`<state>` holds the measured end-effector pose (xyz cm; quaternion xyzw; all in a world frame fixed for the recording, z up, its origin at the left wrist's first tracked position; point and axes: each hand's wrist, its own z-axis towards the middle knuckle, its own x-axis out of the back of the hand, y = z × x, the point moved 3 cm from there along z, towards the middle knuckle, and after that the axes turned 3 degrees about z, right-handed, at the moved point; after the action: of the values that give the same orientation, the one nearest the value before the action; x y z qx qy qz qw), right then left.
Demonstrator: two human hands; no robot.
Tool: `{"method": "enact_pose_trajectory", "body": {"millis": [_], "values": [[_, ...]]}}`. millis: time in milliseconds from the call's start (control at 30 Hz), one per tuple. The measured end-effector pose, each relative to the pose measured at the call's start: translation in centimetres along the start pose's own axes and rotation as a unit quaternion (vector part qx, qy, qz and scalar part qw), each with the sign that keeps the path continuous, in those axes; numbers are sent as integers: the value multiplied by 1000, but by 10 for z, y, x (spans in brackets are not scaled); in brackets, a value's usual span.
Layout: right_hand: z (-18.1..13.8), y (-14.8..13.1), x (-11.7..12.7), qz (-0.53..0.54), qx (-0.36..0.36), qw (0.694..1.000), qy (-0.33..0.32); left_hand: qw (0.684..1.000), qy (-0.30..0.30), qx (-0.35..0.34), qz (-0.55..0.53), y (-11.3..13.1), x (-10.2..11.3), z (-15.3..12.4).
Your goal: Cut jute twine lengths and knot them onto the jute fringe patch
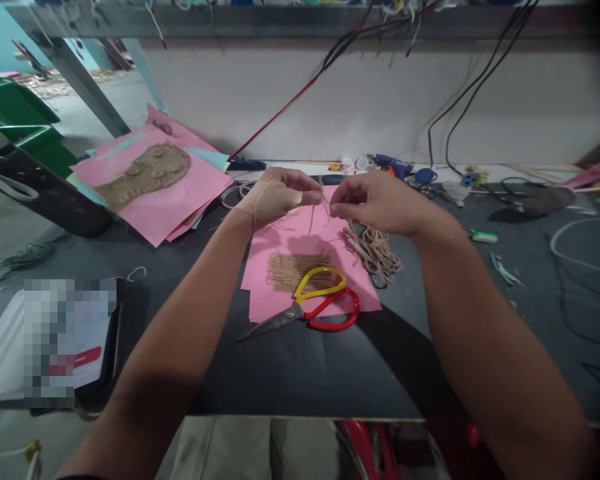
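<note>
My left hand [275, 197], wrapped in a beige bandage, pinches a thin jute strand [323, 200] above a pink paper sheet [280, 303]. My right hand [375, 200] pinches the same strand from the other side, fingertips close together. Under the hands, on the sheet, lies a small woven jute patch [293, 270]. Scissors [310, 308] with one yellow and one red handle rest on the sheet's near edge, blades pointing left. A loose bundle of jute twine [377, 253] lies just right of the sheet, below my right hand.
A stack of pink and blue sheets [150, 193] with a jute shape glued on lies at the back left. Cables, a glue gun [395, 167] and small tools crowd the back of the black table [300, 373]. A blurred booklet [65, 340] sits at the near left edge.
</note>
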<state>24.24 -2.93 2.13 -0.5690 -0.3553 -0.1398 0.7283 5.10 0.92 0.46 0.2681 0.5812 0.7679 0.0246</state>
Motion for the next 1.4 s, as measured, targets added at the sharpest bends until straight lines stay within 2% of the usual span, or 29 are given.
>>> {"method": "enact_pose_trajectory", "body": {"millis": [300, 400, 467, 600, 767, 867, 1000, 1133, 1267, 1333, 1400], "values": [[-2, -2, 0, 7, -1, 1000, -7, 997, -39, -62, -1, 7, -11, -2], [-3, -2, 1, 19, -26, 998, -48, 998, -30, -63, -8, 7, -10, -1], [-5, 1, 2, 14, -54, 994, -93, 998, 1, -62, -14, 7, -7, -1], [-8, 20, 8, -14, -114, 977, -177, 991, 97, -83, -37, 5, 10, 3], [-15, 49, 24, -52, -171, 958, -224, 976, 196, -80, -53, -8, 38, 10], [-19, 63, 38, -96, -192, 953, -215, 966, 251, -42, -52, -12, 56, 9], [-25, 69, 57, -139, -214, 954, -154, 956, 284, -24, -72, -10, 69, 3], [-29, 71, 66, -173, -255, 944, -117, 956, 286, -24, -52, -12, 68, 4], [-29, 81, 69, -175, -298, 933, -97, 966, 257, -37, 0, -17, 66, 8], [-28, 89, 72, -192, -301, 931, -76, 966, 251, -53, -5, -17, 69, 9], [-26, 96, 74, -215, -285, 932, -64, 960, 272, -59, -31, -17, 74, 7]]}}
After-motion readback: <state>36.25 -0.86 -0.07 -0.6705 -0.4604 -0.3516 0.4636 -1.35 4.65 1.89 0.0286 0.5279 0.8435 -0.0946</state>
